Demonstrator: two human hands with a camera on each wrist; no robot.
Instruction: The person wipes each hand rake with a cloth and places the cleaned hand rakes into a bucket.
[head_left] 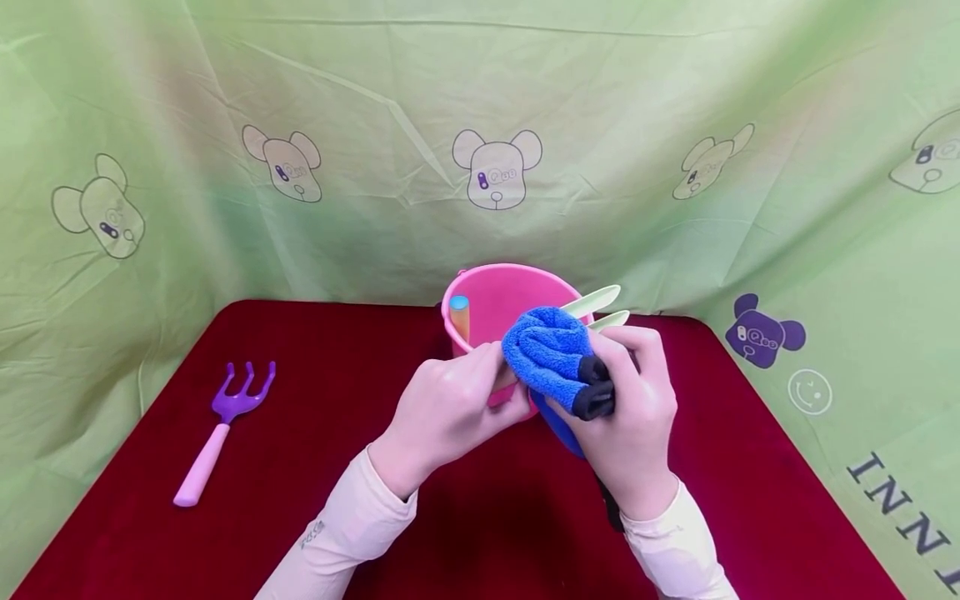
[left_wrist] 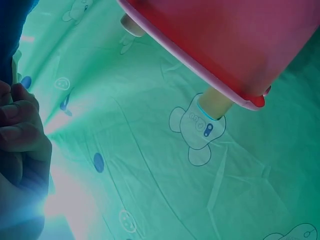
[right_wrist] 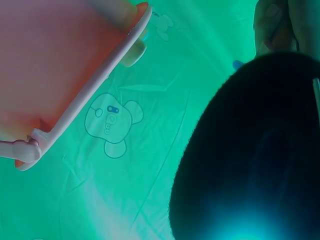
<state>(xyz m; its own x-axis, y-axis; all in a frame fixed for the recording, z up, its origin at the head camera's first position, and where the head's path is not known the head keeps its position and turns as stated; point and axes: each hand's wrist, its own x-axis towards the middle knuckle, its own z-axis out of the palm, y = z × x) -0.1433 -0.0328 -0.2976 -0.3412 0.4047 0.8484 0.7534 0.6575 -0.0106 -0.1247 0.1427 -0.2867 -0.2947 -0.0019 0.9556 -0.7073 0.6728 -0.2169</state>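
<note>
Both hands hold a folded blue towel (head_left: 547, 342) with black edging in front of the pink bucket (head_left: 506, 287). My left hand (head_left: 442, 408) has curled fingers and pinches the towel's left side. On the other side, my right hand (head_left: 637, 408) grips the folds near the black ends, and a loose part hangs below toward the wrist. In the right wrist view the towel (right_wrist: 245, 155) is a large dark shape beside the bucket (right_wrist: 45, 65). The towel hides part of the bucket's front and rim.
Inside the bucket stands an orange tube with a blue top (head_left: 459, 315). Two pale green handles (head_left: 596, 300) stick out over its right rim. A toy rake (head_left: 217, 442) with purple tines and pink handle lies on the dark red tabletop (head_left: 322, 375). Green printed fabric (head_left: 375, 225) surrounds the table.
</note>
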